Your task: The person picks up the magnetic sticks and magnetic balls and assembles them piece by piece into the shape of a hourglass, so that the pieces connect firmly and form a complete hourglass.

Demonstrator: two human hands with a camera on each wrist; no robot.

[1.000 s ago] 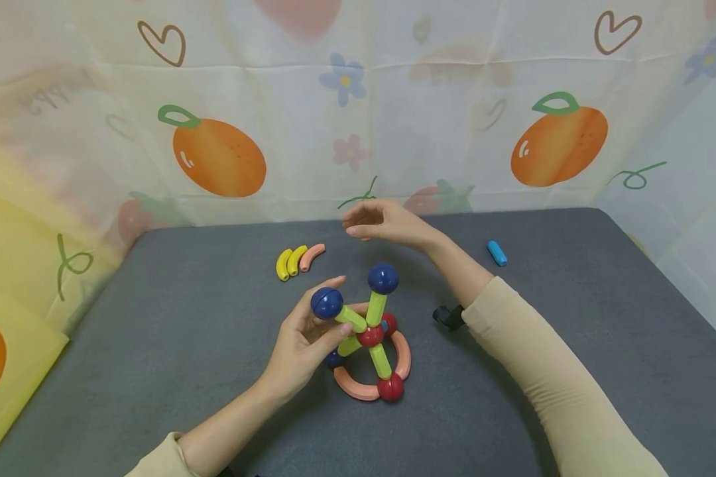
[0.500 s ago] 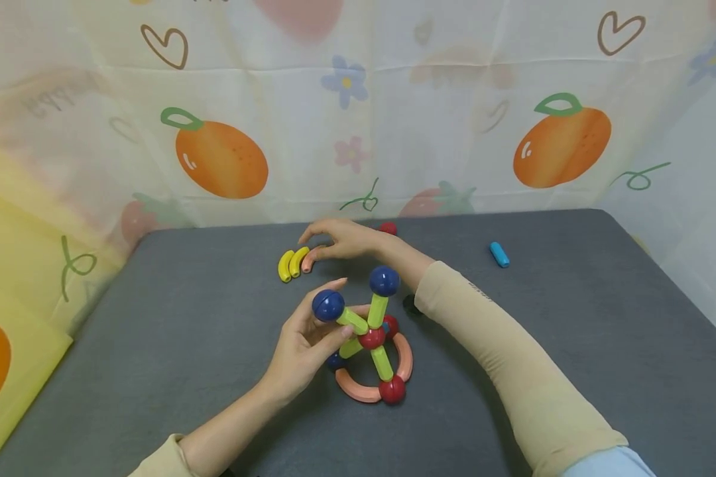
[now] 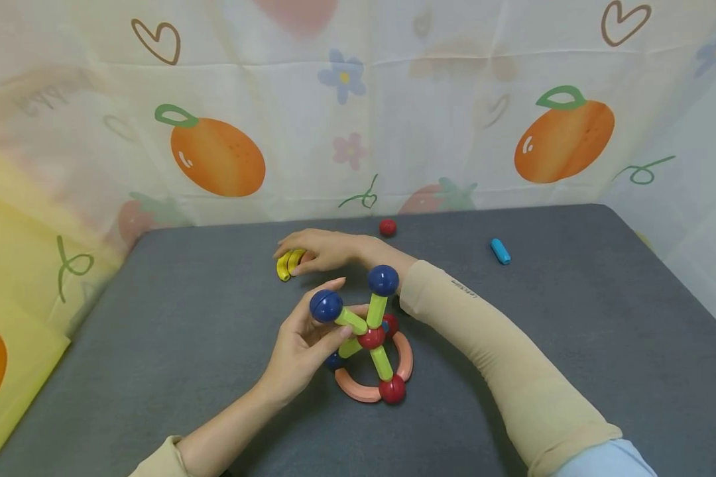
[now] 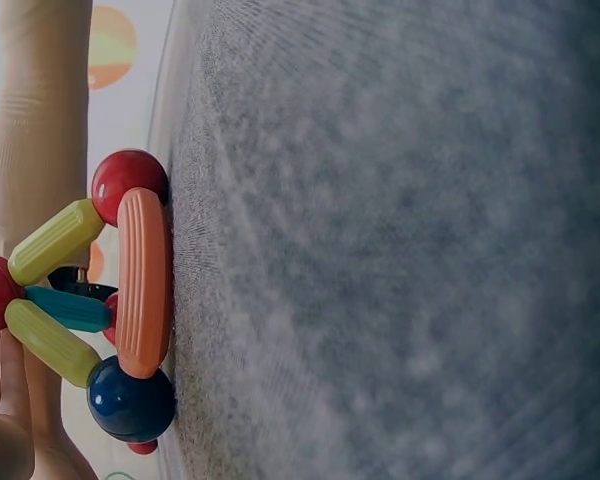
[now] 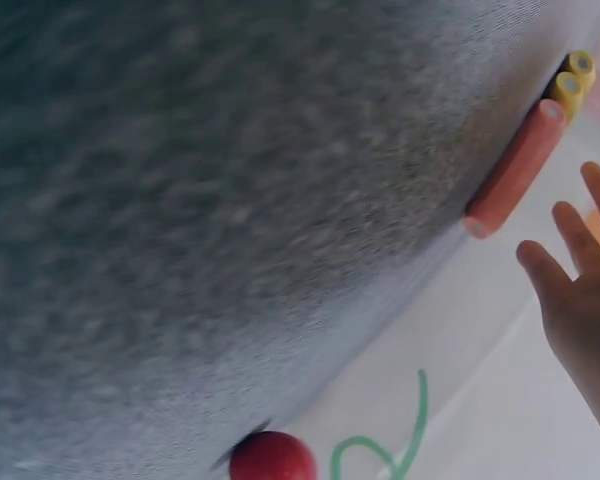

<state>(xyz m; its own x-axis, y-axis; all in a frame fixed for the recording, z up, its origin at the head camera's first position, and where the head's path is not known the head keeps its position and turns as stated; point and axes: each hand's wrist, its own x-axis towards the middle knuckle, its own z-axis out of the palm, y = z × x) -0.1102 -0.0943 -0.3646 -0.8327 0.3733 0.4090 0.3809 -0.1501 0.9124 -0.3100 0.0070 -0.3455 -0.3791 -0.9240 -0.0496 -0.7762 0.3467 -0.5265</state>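
My left hand (image 3: 298,341) holds a magnetic ball-and-stick model (image 3: 371,338) at a yellow-green stick, thumb in front. Red and blue balls, yellow-green sticks, a teal stick (image 4: 68,308) and coral curved sticks (image 4: 143,285) make up the model, whose ring lies on the table. Farther back, my right hand (image 3: 328,250) hovers over loose curved sticks, fingers apart. Two of these are yellow sticks (image 3: 283,266); beside them lies a coral curved stick (image 5: 517,170), mostly covered by the hand in the head view. A gap shows between fingers and sticks in the right wrist view.
A red ball (image 3: 388,228) lies at the table's back edge, behind the right wrist. To the right is a blue stick (image 3: 500,252). A printed curtain (image 3: 298,132) hangs behind the grey table (image 3: 155,344). The right forearm crosses behind the model.
My right hand has moved left and down to the curved sticks. The red ball at the back has come into sight. My left hand and the model have stayed put.
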